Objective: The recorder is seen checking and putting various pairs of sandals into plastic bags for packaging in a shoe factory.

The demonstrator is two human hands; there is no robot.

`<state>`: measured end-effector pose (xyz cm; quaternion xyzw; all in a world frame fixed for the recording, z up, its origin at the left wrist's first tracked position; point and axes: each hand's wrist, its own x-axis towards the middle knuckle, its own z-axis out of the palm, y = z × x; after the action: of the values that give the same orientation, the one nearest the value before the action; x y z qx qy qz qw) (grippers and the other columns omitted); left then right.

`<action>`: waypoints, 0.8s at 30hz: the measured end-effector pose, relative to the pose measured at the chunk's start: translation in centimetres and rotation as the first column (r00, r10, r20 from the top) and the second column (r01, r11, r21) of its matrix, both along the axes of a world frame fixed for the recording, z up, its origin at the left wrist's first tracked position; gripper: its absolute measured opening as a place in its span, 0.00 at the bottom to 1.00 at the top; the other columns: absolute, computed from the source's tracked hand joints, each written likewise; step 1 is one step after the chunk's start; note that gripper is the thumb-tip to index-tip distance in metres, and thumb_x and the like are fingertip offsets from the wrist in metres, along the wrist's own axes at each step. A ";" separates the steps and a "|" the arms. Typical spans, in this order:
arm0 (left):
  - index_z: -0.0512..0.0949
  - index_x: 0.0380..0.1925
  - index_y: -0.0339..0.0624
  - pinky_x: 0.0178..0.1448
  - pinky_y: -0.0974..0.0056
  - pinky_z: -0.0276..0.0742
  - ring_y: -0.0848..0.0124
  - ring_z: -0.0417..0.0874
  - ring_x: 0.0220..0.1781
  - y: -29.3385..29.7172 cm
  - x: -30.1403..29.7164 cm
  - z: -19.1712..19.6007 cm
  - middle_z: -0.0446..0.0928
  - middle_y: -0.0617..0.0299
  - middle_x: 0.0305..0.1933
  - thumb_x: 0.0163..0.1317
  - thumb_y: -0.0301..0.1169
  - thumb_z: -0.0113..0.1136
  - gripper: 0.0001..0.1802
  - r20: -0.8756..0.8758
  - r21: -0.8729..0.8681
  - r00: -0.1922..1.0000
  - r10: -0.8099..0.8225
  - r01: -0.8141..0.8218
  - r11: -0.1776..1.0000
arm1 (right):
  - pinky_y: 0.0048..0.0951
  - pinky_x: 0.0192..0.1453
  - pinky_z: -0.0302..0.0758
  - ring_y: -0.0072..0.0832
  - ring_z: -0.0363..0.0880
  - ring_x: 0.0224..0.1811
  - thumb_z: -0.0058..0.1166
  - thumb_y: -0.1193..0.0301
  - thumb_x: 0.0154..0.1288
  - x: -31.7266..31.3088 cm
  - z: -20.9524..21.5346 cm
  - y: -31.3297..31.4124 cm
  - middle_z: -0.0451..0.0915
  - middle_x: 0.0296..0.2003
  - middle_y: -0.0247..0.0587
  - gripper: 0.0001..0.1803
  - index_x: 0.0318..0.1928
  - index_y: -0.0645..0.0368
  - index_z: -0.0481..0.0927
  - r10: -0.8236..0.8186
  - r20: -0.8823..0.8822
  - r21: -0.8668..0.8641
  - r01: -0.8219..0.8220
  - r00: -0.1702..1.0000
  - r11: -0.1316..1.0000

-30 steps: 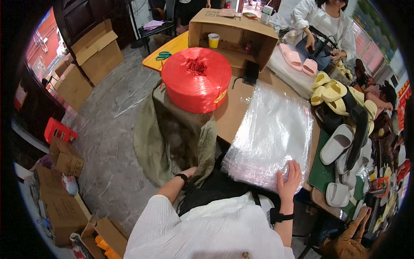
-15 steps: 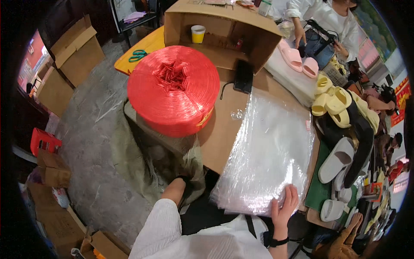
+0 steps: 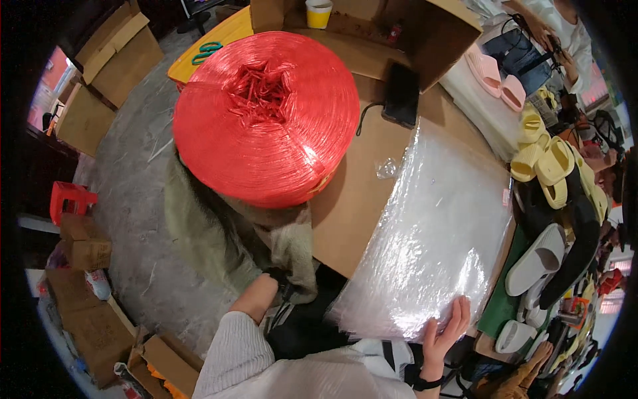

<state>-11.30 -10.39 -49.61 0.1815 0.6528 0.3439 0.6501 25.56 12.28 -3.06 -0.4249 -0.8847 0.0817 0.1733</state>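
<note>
Right hand (image 3: 446, 327): fingers spread flat on the near edge of the bag stack (image 3: 432, 239).
Left hand (image 3: 274, 279): reaches into the sack (image 3: 219, 233) under the red spool (image 3: 266, 116); grip hidden.

Twine spool (image 3: 266, 120) sits on surface (image 3: 359, 199), left part. Stack of plastic bags (image 3: 432, 246) lies right of it; right hand (image 3: 444, 329) on stack's near edge. Cardboard box (image 3: 372, 30) behind spool, cup (image 3: 319, 12) in it. Slippers (image 3: 551, 159) right of stack. Left hand (image 3: 276, 279) in sack (image 3: 219, 233) below spool.
</note>
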 end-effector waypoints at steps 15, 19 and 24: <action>0.81 0.51 0.42 0.50 0.55 0.78 0.60 0.84 0.50 2.0 5.4 -1.1 0.83 0.55 0.52 0.70 0.50 0.52 0.25 -0.227 0.136 0.973 0.034 -0.002 0.991 | 0.51 0.76 0.52 0.53 0.58 0.73 0.54 0.60 0.66 0.3 -0.6 -0.4 0.65 0.69 0.55 0.34 0.69 0.64 0.66 0.028 -0.057 0.079 -0.024 0.998 0.997; 0.82 0.50 0.42 0.50 0.55 0.79 0.60 0.85 0.50 0.0 0.6 -0.4 0.83 0.55 0.52 0.70 0.51 0.52 0.25 -0.277 0.150 0.961 0.016 0.027 0.988 | 0.53 0.74 0.52 0.54 0.58 0.74 0.53 0.55 0.69 0.8 -0.3 -0.4 0.65 0.69 0.55 0.35 0.69 0.64 0.65 0.023 -0.065 0.079 -0.018 0.998 0.997; 0.83 0.49 0.41 0.50 0.55 0.79 0.59 0.85 0.50 7.7 -0.6 -1.4 0.84 0.54 0.52 0.69 0.51 0.52 0.26 -0.345 0.198 0.937 0.065 0.005 0.980 | 0.53 0.74 0.52 0.54 0.58 0.73 0.55 0.57 0.68 1.1 -0.7 -0.4 0.64 0.69 0.56 0.35 0.69 0.65 0.65 0.009 -0.043 0.090 -0.005 0.999 0.996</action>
<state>-11.92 -2.71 -50.97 0.2928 0.7234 0.3786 0.4975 26.65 11.85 -3.80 -0.4119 -0.8849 0.0516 0.2113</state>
